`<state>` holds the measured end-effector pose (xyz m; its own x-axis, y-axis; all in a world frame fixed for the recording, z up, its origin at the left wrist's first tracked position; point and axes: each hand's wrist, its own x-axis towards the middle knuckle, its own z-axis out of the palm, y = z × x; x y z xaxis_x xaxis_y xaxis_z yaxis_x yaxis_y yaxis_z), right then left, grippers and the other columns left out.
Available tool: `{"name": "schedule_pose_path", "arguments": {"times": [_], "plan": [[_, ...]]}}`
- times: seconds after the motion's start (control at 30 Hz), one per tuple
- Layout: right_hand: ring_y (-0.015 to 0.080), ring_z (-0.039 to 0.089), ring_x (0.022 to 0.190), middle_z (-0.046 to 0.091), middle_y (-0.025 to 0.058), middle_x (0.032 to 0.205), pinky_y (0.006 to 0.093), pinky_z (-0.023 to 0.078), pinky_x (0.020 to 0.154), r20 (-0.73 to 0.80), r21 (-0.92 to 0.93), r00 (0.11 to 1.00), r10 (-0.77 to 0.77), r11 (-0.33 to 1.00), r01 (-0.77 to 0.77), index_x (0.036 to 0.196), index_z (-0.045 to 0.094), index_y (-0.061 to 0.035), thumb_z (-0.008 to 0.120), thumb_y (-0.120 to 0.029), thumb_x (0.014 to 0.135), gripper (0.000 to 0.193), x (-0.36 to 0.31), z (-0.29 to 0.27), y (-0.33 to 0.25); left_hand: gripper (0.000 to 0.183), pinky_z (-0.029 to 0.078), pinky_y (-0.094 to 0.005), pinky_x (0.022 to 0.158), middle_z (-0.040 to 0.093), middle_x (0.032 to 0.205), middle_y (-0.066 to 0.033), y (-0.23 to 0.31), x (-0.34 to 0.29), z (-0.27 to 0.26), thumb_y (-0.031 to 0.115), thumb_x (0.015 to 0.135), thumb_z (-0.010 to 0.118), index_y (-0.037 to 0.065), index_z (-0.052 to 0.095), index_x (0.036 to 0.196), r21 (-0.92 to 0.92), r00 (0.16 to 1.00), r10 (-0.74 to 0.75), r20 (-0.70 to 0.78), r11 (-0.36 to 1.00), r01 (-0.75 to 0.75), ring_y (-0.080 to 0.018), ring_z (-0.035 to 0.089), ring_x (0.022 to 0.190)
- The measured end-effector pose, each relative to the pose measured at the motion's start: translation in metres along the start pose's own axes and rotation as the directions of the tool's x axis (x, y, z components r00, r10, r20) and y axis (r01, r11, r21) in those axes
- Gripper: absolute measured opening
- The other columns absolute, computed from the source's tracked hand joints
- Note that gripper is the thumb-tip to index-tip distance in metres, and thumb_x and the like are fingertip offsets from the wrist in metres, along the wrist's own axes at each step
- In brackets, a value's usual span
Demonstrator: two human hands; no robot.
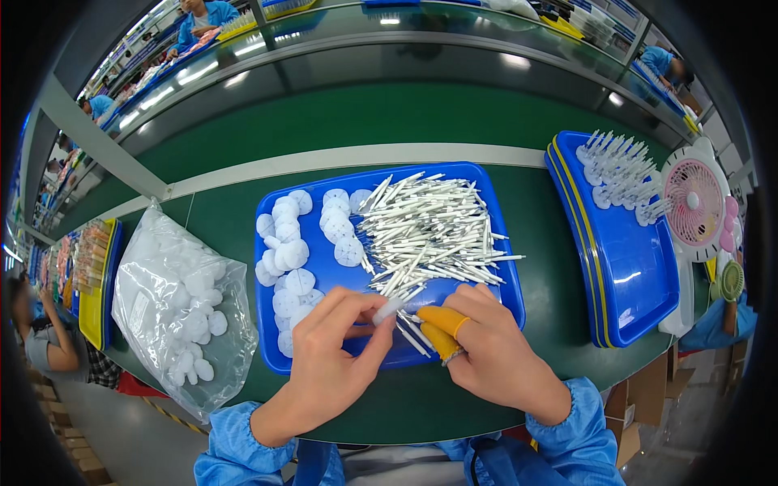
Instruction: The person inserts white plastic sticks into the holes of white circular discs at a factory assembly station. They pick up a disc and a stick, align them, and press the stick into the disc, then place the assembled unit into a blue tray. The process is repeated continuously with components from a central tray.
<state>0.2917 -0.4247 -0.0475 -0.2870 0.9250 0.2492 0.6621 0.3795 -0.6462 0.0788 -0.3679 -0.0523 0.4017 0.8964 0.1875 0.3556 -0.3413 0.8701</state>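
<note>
White disc is resting pinched in the left hand, below the frame's centre, above the blue tray. Right hand is curling close beside it; whether it is gripping anything, I cannot tell. Green table is showing bare between tray and stacked trays, right. Co-workers are sitting upper left.

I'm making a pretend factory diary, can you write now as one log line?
Left hand: pinching small white piece | Right hand: beside it, yellow finger covers on, grip unclear | Blue tray: discs left, white sticks right
</note>
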Motion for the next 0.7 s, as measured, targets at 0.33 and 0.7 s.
{"name": "schedule_pose_path", "arguments": {"times": [0.33,0.7], "plan": [[0.0343,0.059,0.093,0.062,0.0155,0.096,0.0443,0.046,0.082,-0.035,-0.006,0.999,-0.007,1.000,0.006,0.105,0.072,0.0097,0.075,0.006,0.065,0.041,0.000,0.013,-0.009,0.020,0.065,-0.0328,0.071,0.067,0.092,-0.0136,-0.005,-0.004,0.004,-0.003,0.086,0.080,-0.003,0.069,0.103,0.058,0.995,0.093,0.030,0.994,-0.095,-0.0246,0.074,0.079],[0.0317,0.058,0.071,0.063,0.0118,0.080,0.0406,0.044,0.066,-0.246,0.086,0.969,0.036,0.996,-0.015,0.106,0.077,0.0040,0.072,0.010,0.066,0.040,0.000,0.035,-0.012,0.025,0.058,-0.0355,0.062,0.065,0.093,-0.0140,-0.005,-0.016,0.007,-0.002,0.085,0.078,-0.002,0.068,0.108,0.143,0.991,0.129,0.036,0.981,-0.133,-0.0268,0.073,0.075]]}}
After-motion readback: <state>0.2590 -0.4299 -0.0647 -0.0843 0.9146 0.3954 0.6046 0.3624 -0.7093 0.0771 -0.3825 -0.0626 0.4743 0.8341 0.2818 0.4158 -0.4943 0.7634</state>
